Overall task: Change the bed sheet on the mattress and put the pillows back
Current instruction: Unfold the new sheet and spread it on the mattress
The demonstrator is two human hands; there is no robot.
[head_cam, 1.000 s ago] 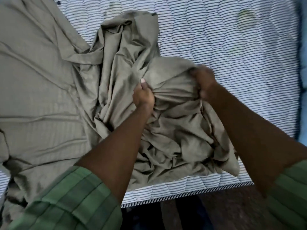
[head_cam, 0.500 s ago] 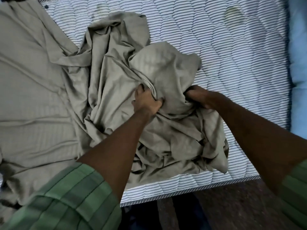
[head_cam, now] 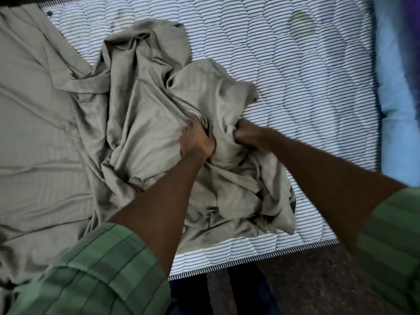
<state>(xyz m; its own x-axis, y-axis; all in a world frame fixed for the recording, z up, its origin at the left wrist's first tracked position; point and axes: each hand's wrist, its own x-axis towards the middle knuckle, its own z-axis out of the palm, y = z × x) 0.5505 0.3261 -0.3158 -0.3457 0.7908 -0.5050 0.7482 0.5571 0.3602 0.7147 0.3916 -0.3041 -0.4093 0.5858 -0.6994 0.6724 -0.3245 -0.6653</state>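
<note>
Both fists bunched into the sheet [head_cam: 145, 123] mid-heap: left hand [head_cam: 197, 144], right hand [head_cam: 246, 135] close together, hunting an edge. Left half lies flat; right mattress [head_cam: 306, 92] bare.

Bed sheet [head_cam: 145, 123]: olive-grey, faintly striped; spread flat over the left part of the mattress, bunched in a crumpled heap near its front edge. Mattress [head_cam: 295, 92]: quilted, white with thin dark stripes; bare toward its right edge and far side.
</note>
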